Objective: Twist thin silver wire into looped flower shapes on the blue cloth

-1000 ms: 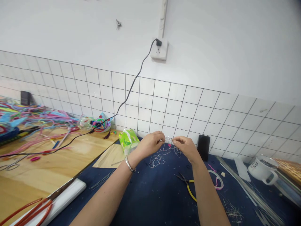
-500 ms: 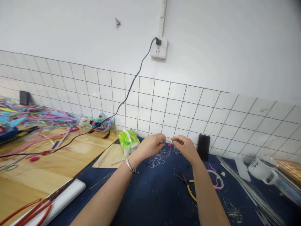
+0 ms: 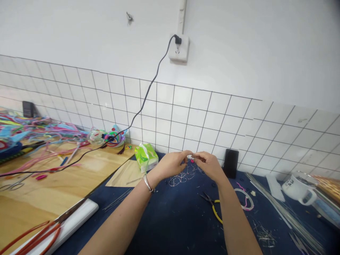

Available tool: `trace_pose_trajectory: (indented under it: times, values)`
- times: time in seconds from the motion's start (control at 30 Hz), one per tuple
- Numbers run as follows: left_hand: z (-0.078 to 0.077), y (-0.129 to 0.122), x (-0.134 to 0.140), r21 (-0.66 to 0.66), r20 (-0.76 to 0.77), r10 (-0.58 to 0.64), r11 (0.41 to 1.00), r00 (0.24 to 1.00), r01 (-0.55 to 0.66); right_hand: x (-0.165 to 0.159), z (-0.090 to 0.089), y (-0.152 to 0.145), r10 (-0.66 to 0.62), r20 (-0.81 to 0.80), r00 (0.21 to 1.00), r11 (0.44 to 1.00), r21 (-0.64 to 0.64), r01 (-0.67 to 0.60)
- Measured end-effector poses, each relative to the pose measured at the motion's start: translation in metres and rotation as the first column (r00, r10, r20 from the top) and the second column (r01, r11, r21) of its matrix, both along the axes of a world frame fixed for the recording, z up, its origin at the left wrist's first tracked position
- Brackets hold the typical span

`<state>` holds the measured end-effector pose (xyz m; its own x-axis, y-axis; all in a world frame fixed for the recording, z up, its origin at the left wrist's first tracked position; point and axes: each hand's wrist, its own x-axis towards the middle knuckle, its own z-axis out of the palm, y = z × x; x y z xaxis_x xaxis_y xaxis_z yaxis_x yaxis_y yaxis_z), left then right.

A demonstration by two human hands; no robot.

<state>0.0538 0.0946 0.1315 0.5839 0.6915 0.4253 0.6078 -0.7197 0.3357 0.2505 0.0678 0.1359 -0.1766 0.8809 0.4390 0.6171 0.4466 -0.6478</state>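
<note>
Pinches thin wire [image 3: 194, 158] in right hand [image 3: 208, 165] above dark blue cloth [image 3: 175, 216], just beside a pink bead [image 3: 192, 160]; cannot tell the grip of left hand [image 3: 172, 164], fingertips meeting or nearly so. Includes tangled wire [image 3: 176, 180] below and yellow-handled pliers [image 3: 212, 203] nearer the front.

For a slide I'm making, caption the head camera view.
Left hand and right hand close together near tangled thin strands, yellow-handled pliers lying on the dark blue surface.
</note>
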Motion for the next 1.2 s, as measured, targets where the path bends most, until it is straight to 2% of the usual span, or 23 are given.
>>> trace_pose_trajectory:
  times: [0.27, 0.47, 0.6, 0.7, 0.8, 0.93, 1.2]
  values:
    - [-0.001, 0.009, -0.007, -0.074, 0.141, 0.108, 0.992, 0.984, -0.099, 0.000, 0.003, -0.002, -0.110, -0.116, 0.987, 0.994, 0.002, 0.111]
    - [-0.002, 0.011, -0.009, -0.059, 0.186, 0.171, 0.985, 0.968, -0.163, -0.003, 0.004, -0.004, -0.059, -0.113, 0.992, 0.994, -0.103, 0.047]
    - [0.001, 0.009, -0.008, -0.034, 0.160, 0.260, 0.966, 0.952, -0.258, -0.008, 0.001, -0.002, 0.000, -0.078, 0.997, 0.984, -0.177, -0.014]
    - [0.002, 0.006, -0.008, -0.020, 0.132, 0.285, 0.958, 0.949, -0.285, -0.011, -0.002, 0.000, 0.018, -0.065, 0.998, 0.976, -0.215, -0.032]
    - [0.004, 0.005, -0.009, -0.042, 0.140, 0.259, 0.966, 0.956, -0.256, -0.012, -0.005, 0.000, 0.010, -0.076, 0.997, 0.978, -0.205, -0.025]
    - [0.005, 0.008, -0.012, -0.125, 0.232, 0.177, 0.981, 0.957, -0.151, -0.012, -0.005, 0.000, -0.004, -0.132, 0.991, 0.980, -0.199, -0.022]
    - [0.008, 0.009, -0.017, -0.256, 0.416, 0.073, 0.966, 0.906, 0.040, -0.013, -0.004, 0.002, -0.034, -0.288, 0.957, 0.970, -0.239, -0.037]
